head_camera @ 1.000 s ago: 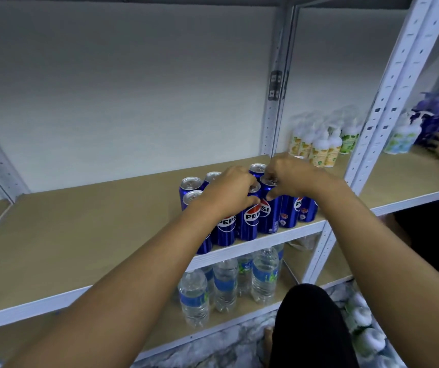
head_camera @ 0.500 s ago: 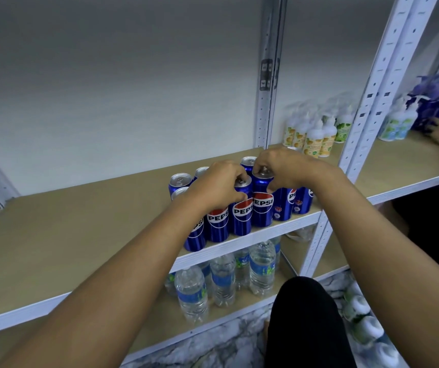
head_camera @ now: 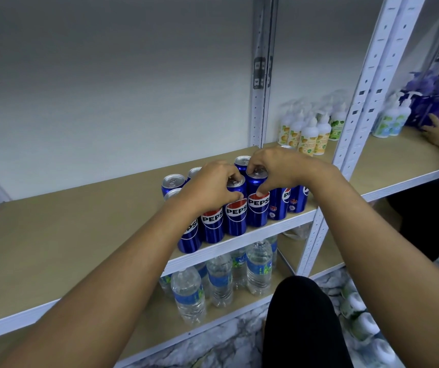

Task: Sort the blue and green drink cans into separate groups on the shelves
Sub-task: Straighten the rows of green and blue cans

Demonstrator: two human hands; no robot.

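Both hands grip blue cans (head_camera: 235, 208) on the shelf (head_camera: 80, 235), water bottles (head_camera: 219, 282) below, lotion bottles (head_camera: 308, 131) right.

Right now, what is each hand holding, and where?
Left hand grips one blue Pepsi can by its top; right hand grips the neighbouring can by its top.

Both hands, left (head_camera: 213, 185) and right (head_camera: 276, 171), curled round upright blue cans (head_camera: 235, 208) on the shelf (head_camera: 80, 235).

Blue cans (head_camera: 235, 217) stand upright, clustered at the tan shelf's (head_camera: 85, 229) front edge.
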